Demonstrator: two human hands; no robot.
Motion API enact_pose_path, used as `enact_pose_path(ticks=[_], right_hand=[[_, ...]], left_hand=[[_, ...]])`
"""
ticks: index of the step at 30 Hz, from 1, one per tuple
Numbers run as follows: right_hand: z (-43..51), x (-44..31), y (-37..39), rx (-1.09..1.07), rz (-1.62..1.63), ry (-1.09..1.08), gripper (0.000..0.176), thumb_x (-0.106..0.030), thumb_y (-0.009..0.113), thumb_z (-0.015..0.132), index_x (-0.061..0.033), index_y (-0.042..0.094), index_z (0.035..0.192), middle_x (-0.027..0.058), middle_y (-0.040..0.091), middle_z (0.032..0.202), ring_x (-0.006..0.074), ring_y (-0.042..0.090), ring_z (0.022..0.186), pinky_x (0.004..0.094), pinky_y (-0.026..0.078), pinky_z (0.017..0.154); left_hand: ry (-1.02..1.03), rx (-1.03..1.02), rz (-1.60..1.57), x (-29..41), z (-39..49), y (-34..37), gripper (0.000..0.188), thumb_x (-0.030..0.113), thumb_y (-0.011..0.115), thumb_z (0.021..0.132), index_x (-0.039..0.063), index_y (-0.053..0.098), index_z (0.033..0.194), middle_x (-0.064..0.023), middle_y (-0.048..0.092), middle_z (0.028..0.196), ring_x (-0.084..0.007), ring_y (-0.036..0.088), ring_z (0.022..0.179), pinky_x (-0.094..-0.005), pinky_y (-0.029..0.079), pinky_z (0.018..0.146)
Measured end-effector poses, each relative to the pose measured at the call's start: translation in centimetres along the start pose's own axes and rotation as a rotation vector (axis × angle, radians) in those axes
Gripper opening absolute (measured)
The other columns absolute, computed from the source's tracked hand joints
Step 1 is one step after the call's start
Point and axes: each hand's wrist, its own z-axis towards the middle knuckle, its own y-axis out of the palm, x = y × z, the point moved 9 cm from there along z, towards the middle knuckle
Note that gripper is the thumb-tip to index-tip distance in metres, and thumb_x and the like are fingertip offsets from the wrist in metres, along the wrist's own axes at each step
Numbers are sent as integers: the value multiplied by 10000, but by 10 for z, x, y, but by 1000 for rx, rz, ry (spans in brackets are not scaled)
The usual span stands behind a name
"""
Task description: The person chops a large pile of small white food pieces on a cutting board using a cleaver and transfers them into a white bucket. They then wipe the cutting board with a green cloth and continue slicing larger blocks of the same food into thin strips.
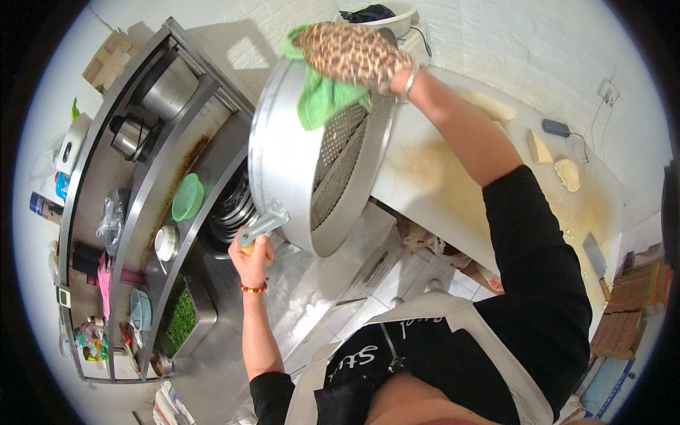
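Observation:
A large aluminium steamer tier (281, 143) stands tilted on its side above the steel worktop, with perforated plates (340, 159) visible inside its rim. My left hand (252, 257), with a beaded bracelet, is closed round the handle (260, 226) at its lower side. At the upper side, my right hand (353, 56) wears a leopard-patterned mitt and grips a green cloth (324, 101) against the tier. The mitt and cloth hide the fingers and whatever part of the tier lies beneath them.
Left, steel shelves (175, 127) hold pots, a green bowl (187, 196) and a white bowl (166, 243). Chopped greens fill a steel tray (204, 319). On the right, a white table (425, 175) bears dough pieces (567, 174) and a cleaver (595, 255). Boxes (616, 334) stand beyond.

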Motion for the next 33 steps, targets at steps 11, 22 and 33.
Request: enact_pose_path(ticks=[11, 22, 33], right_hand=[[61, 67, 5, -74, -446, 43, 266, -234, 456, 831, -52, 651, 832, 139, 657, 864, 298, 633, 799, 379, 513, 733], [71, 14, 17, -106, -427, 64, 280, -284, 494, 806, -51, 650, 821, 144, 655, 818, 292, 634, 758, 392, 518, 677], [-12, 272, 36, -32, -324, 208, 319, -275, 470, 886, -57, 582, 1090, 89, 604, 1060, 200, 571, 987, 342, 454, 868]], left_hand=[[-128, 116, 140, -12, -8, -21, 127, 35, 613, 816, 38, 488, 835, -8, 503, 556, -79, 466, 428, -220, 365, 406], [102, 517, 140, -17, -12, -49, 68, -42, 544, 760, 9, 503, 780, -29, 518, 578, -73, 477, 454, -199, 368, 418], [89, 546, 200, -69, -24, -107, 34, 14, 567, 766, 24, 537, 780, -23, 564, 672, -84, 500, 537, -220, 377, 478]])
